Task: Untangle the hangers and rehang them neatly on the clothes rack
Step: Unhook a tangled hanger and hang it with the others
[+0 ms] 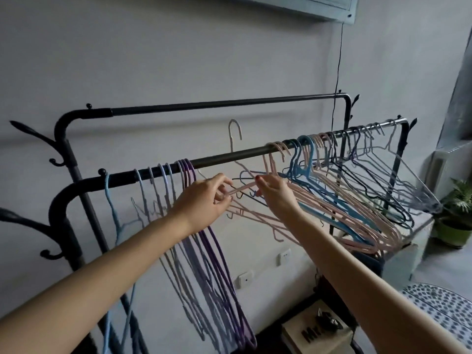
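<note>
My left grip (204, 199) and right grip (274, 191) both pinch a pink hanger (241, 188) just below the rack's front rail (229, 155). Purple hangers (217, 264) hang under my left; tangled pink and blue hangers (339, 208) crowd right. Beyond: grey wall (178, 60), potted plant (457, 213).

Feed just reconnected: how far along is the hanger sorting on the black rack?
Done: light blue and purple wire hangers hang in a tidy row at the left of the front black rail. In hand: the left hand and right hand pinch a pale hanger, its hook off the rail. Left: the tangled pink, blue and dark hangers on the right.
</note>
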